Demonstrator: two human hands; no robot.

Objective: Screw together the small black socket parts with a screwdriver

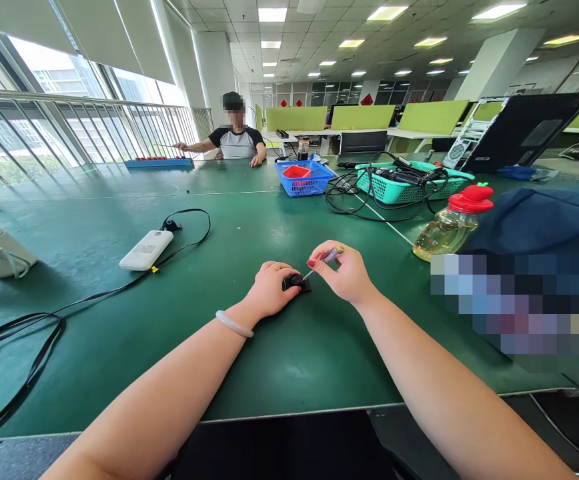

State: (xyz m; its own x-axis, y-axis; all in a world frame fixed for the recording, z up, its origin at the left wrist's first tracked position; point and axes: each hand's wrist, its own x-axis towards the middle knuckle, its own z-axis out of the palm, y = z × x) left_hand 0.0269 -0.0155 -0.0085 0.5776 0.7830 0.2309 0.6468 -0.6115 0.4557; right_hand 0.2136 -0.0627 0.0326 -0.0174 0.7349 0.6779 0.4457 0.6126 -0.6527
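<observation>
While left hand [271, 291] pins black part [297, 283], right hand [345, 273] applies screwdriver [323, 259].

I've got a white power bank [146, 249] with black cable [189, 233] left on the green table [249, 373] | blue basket [303, 179] and teal basket [409, 183] of cables further back | oil bottle [449, 227], red cap, lying right | seated person [236, 137] at far end

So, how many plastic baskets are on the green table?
2. A blue basket stands at the far middle; a teal basket with cables is to its right. Others may be hidden behind the laptop.
</observation>
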